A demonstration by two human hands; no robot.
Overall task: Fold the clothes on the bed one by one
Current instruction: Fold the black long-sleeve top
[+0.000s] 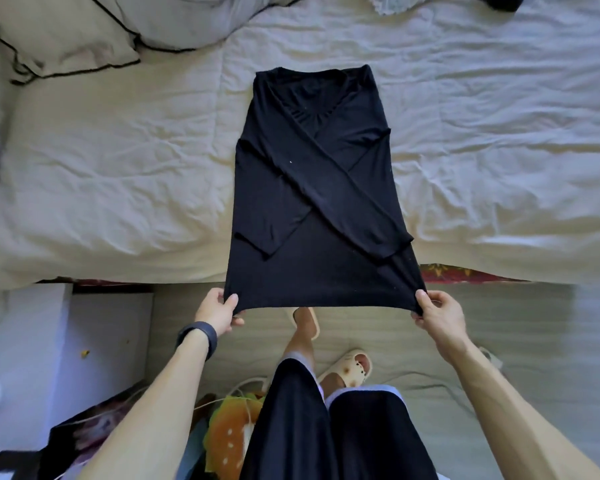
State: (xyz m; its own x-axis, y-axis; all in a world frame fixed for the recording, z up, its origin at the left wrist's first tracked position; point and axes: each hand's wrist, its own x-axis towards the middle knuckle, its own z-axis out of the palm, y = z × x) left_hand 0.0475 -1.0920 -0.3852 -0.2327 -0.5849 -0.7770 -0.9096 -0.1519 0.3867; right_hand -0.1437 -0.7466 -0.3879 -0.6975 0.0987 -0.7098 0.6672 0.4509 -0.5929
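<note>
A black long-sleeved shirt [312, 188] lies flat on the white bed [118, 161], collar at the far end, both sleeves crossed over its body. Its hem hangs past the bed's near edge. My left hand [222, 311] pinches the hem's left corner. My right hand [437, 311] pinches the right corner, and the hem is stretched taut between them. At the far edge of the bed lie a pale lacy garment [392, 3] and a dark garment [499, 1], both mostly cut off by the frame.
Pillows [66, 32] are piled at the bed's far left. A white cabinet [25, 358] stands to my left on the floor. Bags and a cable [229, 431] lie by my feet. A patterned cloth edge [465, 273] shows under the sheet.
</note>
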